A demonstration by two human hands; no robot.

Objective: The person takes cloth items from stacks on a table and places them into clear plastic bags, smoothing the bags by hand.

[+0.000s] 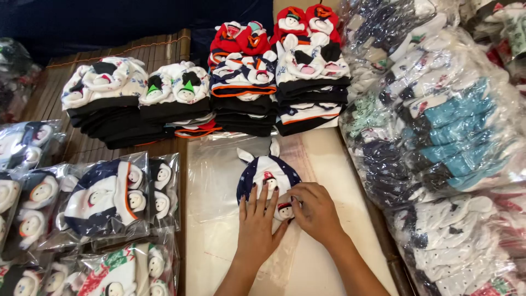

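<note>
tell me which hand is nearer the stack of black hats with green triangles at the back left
Left. The left hand lies flat on the navy hat, on the side toward that stack. The right hand pinches the hat's right edge, farther away.

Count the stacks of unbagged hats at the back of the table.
4, side by side: far-left stack, second stack, third stack, right stack. More may be hidden beyond the frame.

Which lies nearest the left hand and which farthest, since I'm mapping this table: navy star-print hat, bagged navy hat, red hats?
1. Navy star-print hat with white ears, under the left hand.
2. Bagged navy-and-white hat, to its left.
3. Red hats, atop the far stack.
</note>
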